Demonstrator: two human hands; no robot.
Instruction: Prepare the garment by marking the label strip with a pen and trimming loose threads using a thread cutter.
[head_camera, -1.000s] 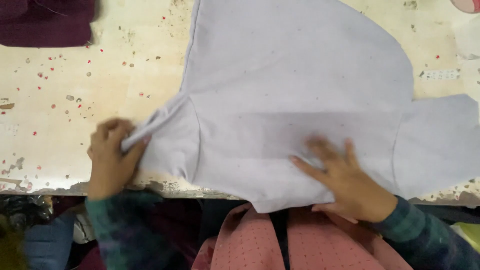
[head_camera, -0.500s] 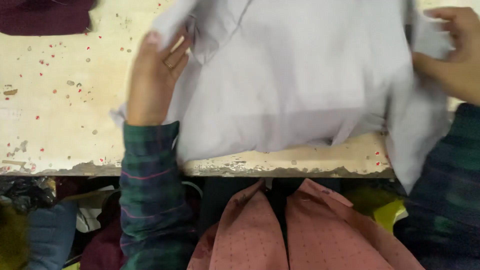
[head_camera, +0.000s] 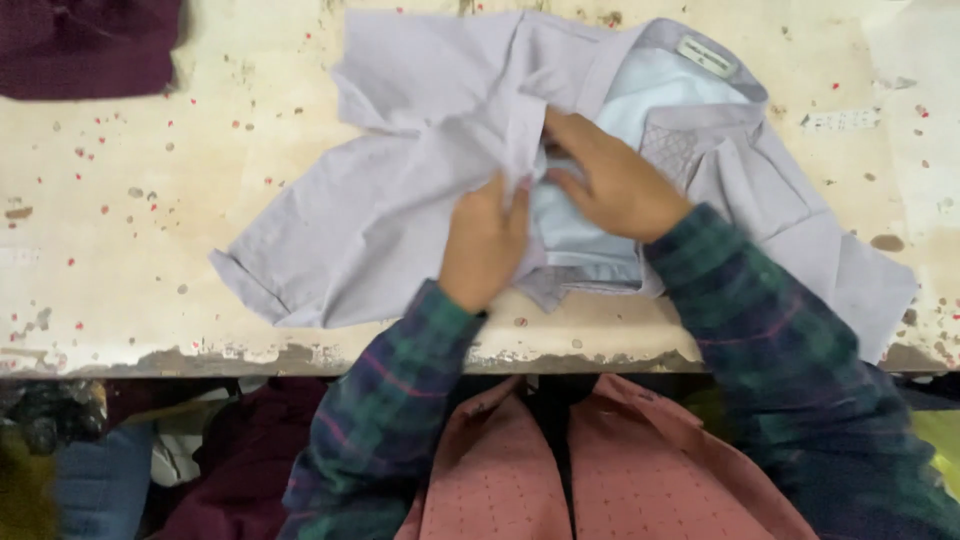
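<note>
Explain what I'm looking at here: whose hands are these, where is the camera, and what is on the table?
There is no machine: a person works with bare hands, and the one camera sits on their head, looking down. The left hand and right hand both rest on a pale lilac shirt spread crumpled on a worn, paint-speckled table. The fingers press into the cloth near its middle, beside the lighter inner lining. The collar lies at the far side. A dark maroon cloth lies at the far left corner.

Even bright light, soft shadows, slight blur
</note>
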